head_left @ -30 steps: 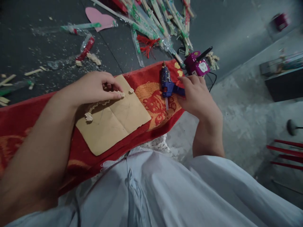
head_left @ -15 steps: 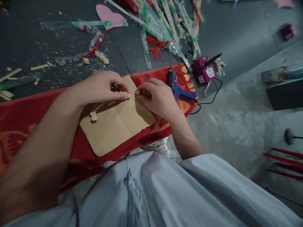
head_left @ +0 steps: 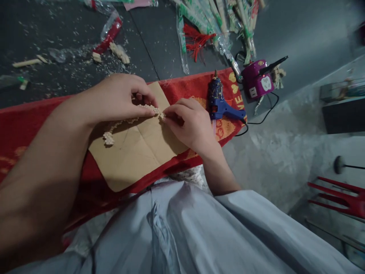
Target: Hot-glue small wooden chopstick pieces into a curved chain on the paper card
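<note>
A curved strand of small pale, bead-like pieces [head_left: 108, 138] lies over a tan sheet of cardboard [head_left: 129, 160]. My left hand [head_left: 119, 97] pinches the strand's right end between thumb and fingertips. Between the thumb and forefinger of my right hand [head_left: 191, 120] is a small pale piece [head_left: 162, 115], held right at the strand's end. Whether the two touch I cannot tell. The sheet rests on a red towel [head_left: 188, 89]. Right of my right hand, a blue glue gun [head_left: 224, 106] lies on the towel.
A purple power socket block [head_left: 258, 82] with cords stands at the table's right edge. Plastic-wrapped sticks [head_left: 222, 30] and a red tassel [head_left: 196, 40] lie at the back. Crumbs and a red-and-clear wrapper [head_left: 110, 36] litter the dark table [head_left: 142, 23]. A red stool [head_left: 342, 196] stands on the floor.
My right hand has brought its small piece left, up close to the strand's end. My left hand keeps its pinch. The camera view has shifted a little.
</note>
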Motion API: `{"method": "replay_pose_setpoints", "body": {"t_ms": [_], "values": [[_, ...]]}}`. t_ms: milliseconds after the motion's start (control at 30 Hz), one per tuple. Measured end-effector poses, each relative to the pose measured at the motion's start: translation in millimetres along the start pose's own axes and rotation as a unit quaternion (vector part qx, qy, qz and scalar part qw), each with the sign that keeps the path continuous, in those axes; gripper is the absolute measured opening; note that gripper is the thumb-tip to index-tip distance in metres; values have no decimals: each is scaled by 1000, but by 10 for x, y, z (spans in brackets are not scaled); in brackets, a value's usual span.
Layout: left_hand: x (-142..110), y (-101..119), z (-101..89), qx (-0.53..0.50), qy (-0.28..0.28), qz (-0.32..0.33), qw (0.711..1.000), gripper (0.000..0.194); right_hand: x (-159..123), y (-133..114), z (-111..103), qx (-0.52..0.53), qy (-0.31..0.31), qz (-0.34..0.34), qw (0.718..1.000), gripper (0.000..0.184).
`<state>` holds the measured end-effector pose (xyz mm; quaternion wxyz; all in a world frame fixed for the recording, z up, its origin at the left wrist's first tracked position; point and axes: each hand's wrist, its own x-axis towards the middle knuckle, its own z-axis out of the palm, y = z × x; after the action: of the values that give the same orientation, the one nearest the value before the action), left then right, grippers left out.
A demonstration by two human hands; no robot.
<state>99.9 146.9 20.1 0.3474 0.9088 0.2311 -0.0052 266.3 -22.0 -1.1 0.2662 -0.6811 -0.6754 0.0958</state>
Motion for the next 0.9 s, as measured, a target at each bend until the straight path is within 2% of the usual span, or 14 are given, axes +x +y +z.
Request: {"method": "replay_pose_setpoints", "body": {"t_ms": [300, 533, 900], "values": [[8, 86, -20, 32, -26, -38, 998, 35, -37, 1, 117, 23, 22, 24, 999, 16], [14, 83, -15, 21, -13, -32, 999, 57, -70, 10, 175, 34, 59, 10, 998, 22], [14, 84, -22, -7, -7, -37, 999, 46, -53, 17, 162, 63, 44, 16, 997, 21]]}}
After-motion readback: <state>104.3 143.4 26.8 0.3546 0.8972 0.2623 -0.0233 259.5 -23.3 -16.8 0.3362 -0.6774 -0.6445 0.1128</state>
